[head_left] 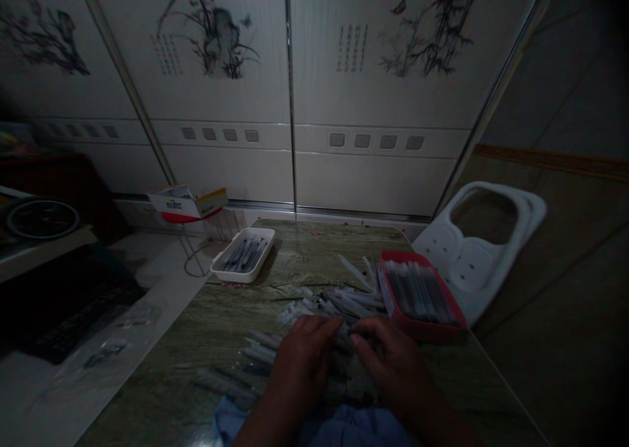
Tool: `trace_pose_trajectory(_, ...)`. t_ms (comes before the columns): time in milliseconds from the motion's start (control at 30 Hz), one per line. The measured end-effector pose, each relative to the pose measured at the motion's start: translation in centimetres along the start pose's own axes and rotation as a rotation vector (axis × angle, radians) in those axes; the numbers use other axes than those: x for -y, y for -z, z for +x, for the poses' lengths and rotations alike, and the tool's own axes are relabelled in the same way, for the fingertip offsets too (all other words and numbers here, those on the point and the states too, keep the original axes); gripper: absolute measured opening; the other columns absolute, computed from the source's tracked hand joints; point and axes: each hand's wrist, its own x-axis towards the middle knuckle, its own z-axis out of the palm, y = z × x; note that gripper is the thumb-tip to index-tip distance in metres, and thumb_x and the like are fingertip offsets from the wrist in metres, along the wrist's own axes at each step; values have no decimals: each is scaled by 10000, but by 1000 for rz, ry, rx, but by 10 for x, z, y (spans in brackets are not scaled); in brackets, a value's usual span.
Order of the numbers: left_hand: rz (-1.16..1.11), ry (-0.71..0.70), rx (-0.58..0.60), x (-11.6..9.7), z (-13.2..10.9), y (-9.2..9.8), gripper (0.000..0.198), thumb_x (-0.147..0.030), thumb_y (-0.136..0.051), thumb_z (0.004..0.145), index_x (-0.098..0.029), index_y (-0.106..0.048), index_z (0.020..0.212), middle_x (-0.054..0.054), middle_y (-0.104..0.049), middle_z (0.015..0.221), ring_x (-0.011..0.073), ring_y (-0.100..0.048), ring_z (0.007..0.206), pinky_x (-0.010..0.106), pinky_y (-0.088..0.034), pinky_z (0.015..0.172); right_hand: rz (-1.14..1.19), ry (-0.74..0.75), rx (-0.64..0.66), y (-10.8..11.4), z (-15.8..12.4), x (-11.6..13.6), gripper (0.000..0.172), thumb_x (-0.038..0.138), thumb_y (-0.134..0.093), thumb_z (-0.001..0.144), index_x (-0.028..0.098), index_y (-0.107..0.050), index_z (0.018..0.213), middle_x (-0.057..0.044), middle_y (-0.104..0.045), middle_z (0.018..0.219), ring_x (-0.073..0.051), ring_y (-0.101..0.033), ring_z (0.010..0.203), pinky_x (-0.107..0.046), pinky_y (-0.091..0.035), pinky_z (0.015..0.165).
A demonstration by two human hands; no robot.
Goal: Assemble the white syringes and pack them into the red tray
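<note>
My left hand and my right hand are close together over the near part of the table, fingertips almost meeting. Both have curled fingers and look closed in a pinch. What they hold, if anything, is too dark and small to make out. Just beyond them lies a loose heap of slim, translucent, pen-like tubes, some with dark parts. More such tubes lie in bunches left of my left hand. To the right of my right hand stands a red-rimmed box packed with upright or leaning tubes.
A white tray of similar tubes stands at the table's far left. The green, marble-patterned table ends near white cabinet doors. A white chair stands to the right. An open carton rests on a red stool. Blue cloth lies below my wrists.
</note>
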Motion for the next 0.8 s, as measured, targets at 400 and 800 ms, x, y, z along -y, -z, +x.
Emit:
trace_pose_trajectory(400, 79, -21, 17, -7, 2, 3, 442, -101, -551, 897, -255, -630, 1304, 78, -708, 1092, 233, -613, 1002, 372, -524, 855, -143, 28, 74, -2, -3, -1, 156, 284, -441, 1011, 231, -545, 906, -14, -631, 839, -181, -614, 772, -298, -461, 687)
trace_pose_trajectory(800, 117, -3, 49, -9, 3, 1, 441, -99, -526, 910, -258, -625, 1309, 75, -703, 1097, 236, -605, 997, 373, -525, 836, -150, 20, 54, 0, -3, -2, 310, 351, -368, 1056, 249, -493, 792, 2, -585, 727, -179, -581, 676, -312, -435, 657)
